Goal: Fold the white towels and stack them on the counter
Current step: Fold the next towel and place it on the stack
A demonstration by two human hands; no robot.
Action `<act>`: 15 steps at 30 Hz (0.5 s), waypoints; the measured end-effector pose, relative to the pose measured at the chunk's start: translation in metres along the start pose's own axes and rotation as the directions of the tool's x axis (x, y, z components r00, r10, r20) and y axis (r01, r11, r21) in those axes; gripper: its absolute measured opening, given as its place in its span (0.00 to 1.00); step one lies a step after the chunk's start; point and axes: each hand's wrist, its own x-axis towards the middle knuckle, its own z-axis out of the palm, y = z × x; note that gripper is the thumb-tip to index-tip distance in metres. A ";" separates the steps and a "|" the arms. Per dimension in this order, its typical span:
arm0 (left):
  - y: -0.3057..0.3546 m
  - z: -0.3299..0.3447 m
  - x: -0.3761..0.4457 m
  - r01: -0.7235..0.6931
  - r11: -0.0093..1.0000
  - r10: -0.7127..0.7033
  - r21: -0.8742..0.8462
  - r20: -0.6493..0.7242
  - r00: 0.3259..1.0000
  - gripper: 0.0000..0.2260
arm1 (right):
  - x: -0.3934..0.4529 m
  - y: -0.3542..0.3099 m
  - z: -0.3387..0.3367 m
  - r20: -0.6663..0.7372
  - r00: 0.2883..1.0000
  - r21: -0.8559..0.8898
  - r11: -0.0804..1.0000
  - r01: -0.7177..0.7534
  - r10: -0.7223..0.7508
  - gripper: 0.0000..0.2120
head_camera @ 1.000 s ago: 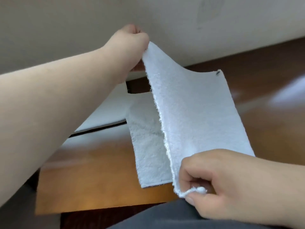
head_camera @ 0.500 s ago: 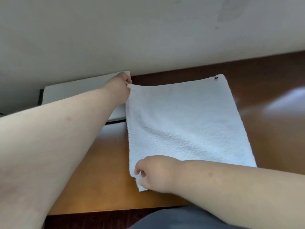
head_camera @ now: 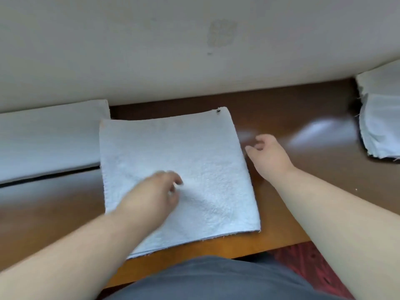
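The white towel [head_camera: 173, 169] lies flat on the worktop [head_camera: 303, 118]. The left hand [head_camera: 155, 195] hovers loosely curled over it, blurred. The right hand [head_camera: 268, 154], relaxed, holds nothing at 3 o'clock of the towel.

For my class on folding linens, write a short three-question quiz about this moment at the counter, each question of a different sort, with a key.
1. True or false: the right hand grips the folded towel.
2. Multiple choice: where is the left hand? A) over the folded towel B) on the pile of white cloths C) off the counter
3. Fill in: the pile of white cloths lies at the far ____ of the counter.

Key: 1 false, it is beside the towel's right edge, holding nothing. 2 A. 3 right.
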 end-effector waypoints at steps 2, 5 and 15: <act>0.034 0.032 -0.022 0.035 0.998 -0.021 -0.060 0.226 0.974 0.06 | 0.038 -0.017 -0.006 -0.012 0.991 -0.036 0.991 0.132 -0.133 0.23; 0.061 0.063 -0.036 0.259 0.942 -0.080 -0.212 0.608 0.790 0.13 | 0.094 -0.061 -0.010 0.169 0.957 -0.189 0.946 0.264 -0.234 0.26; 0.109 0.120 -0.027 0.793 0.031 -0.507 -0.608 0.674 0.537 0.20 | 0.139 -0.087 -0.010 0.500 0.838 -0.348 0.835 0.427 -0.220 0.12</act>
